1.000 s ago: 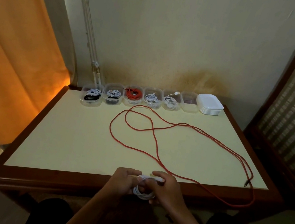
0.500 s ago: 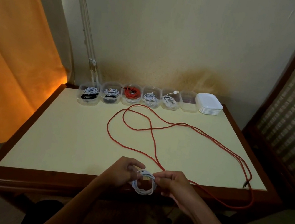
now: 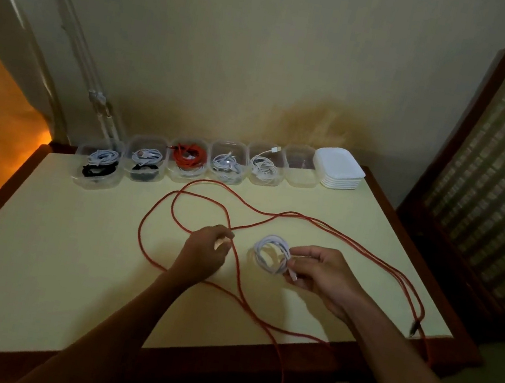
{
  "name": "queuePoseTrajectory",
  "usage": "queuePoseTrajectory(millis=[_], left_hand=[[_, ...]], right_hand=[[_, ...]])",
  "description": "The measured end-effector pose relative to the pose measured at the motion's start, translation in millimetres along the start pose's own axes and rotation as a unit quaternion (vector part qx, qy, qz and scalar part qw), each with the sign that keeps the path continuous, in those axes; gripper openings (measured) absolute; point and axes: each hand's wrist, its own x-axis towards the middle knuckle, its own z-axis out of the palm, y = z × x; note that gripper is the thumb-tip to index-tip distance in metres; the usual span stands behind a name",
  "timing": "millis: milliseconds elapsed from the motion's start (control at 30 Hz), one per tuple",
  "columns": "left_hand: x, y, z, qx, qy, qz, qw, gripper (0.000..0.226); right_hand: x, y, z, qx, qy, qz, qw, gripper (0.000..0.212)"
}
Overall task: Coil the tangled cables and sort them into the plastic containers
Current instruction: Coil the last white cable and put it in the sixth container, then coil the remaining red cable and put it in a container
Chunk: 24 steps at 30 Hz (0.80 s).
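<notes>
The right hand (image 3: 320,278) pinches a coiled white cable (image 3: 271,253) above the pale yellow wood-framed table (image 3: 68,247), the ring standing nearly upright with its opening facing the camera. The left hand (image 3: 206,252), fingers loosely curled, holds nothing. A loose red cable (image 3: 338,230) sprawls lengthwise, left to right. Clear plastic containers (image 3: 301,167) line the far edge.

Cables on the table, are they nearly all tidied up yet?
Nearly. Five containers along the wall already hold coils. The right hand holds a coiled white cable that looks ready to drop in the empty container. The long red cable still sprawls loose and needs coiling.
</notes>
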Motion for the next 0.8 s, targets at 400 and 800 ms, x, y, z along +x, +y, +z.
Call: queuePoseTrajectory(millis=[400,800], left_hand=[[85.6,-35.2,46.3,0.283,-0.055,-0.006,0.958,0.045],[93.8,-43.7,54.5,0.297,-0.023,-0.006,0.954,0.054]], right_hand=[[142.3,-58.3,-21.2,-0.029,0.154,-0.076,0.985,0.016],[289.9,-104.2,-34.8,-0.043,0.216,-0.051,0.974,0.016]])
